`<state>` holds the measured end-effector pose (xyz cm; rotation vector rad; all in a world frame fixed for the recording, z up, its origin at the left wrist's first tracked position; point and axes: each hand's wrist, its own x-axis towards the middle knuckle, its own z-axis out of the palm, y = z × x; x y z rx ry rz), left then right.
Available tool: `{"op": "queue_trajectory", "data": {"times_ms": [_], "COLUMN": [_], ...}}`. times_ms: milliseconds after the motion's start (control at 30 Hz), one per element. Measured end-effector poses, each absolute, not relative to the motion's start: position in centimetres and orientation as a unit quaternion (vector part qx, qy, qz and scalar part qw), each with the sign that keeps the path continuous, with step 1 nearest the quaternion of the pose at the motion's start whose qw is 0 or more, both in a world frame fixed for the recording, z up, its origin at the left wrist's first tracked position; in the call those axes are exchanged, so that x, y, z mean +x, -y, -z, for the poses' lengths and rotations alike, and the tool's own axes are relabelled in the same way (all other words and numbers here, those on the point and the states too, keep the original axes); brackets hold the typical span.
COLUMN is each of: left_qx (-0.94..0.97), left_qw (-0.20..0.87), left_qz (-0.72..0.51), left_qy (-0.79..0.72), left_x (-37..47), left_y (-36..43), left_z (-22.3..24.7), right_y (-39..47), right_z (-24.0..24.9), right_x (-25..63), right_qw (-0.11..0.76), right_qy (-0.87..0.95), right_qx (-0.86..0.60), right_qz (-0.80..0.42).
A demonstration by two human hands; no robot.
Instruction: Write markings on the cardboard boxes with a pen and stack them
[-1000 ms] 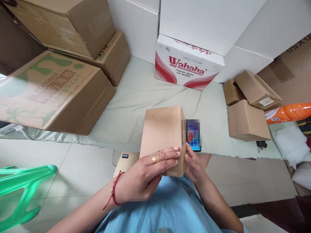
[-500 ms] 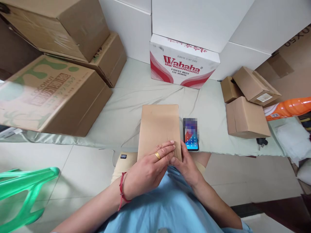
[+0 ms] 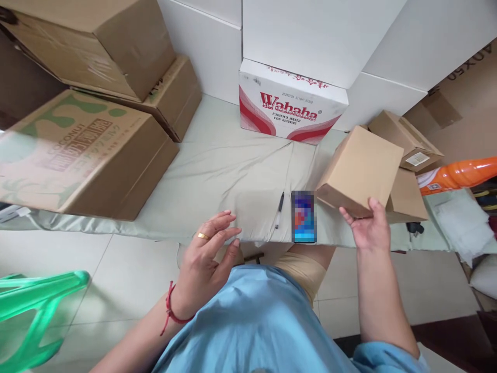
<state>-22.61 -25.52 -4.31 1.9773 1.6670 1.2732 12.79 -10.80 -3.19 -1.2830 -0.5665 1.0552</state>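
A plain brown cardboard box (image 3: 363, 166) is tilted at the right of the cloth-covered table, in front of the smaller boxes there. My right hand (image 3: 368, 225) grips its near lower edge, thumb on the face and fingers beneath. Over the table's front edge hovers my left hand (image 3: 215, 248), fingers apart and nothing in it. A black and clear pen (image 3: 279, 210) lies on the cloth (image 3: 205, 171) between my hands, and just right of it lies a phone (image 3: 304, 216) with a lit screen.
A white and red Wahaha box (image 3: 291, 103) stands against the wall. Large cartons (image 3: 128, 160) are stacked at the left. On the right are small boxes (image 3: 407, 194), an orange bottle (image 3: 462, 173), keys (image 3: 415, 228) and white plastic wrap (image 3: 462, 223). A green stool (image 3: 42, 305) stands lower left.
The brown box has left the table's middle and moved right in my right hand, uncovering the pen. My left hand has let go of it and drawn back to the left.
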Motion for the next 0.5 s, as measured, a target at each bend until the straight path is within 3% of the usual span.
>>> {"op": "queue_trajectory", "data": {"times_ms": [233, 500], "left_qx": [0.711, 0.682], "left_qw": [0.121, 0.064], "left_qz": [-0.413, -0.405], "left_qy": [-0.556, -0.605], "left_x": [-22.4, -25.0], "left_y": [25.8, 26.6], "left_z": [5.2, 6.0], "right_y": [-0.1, -7.9], "right_z": [4.2, 3.8], "right_x": [15.7, 14.8], "right_qw": [0.599, 0.667], "right_qy": [0.231, 0.246], "right_qx": [-0.584, -0.604], "right_qz": [-0.497, -0.360]}}
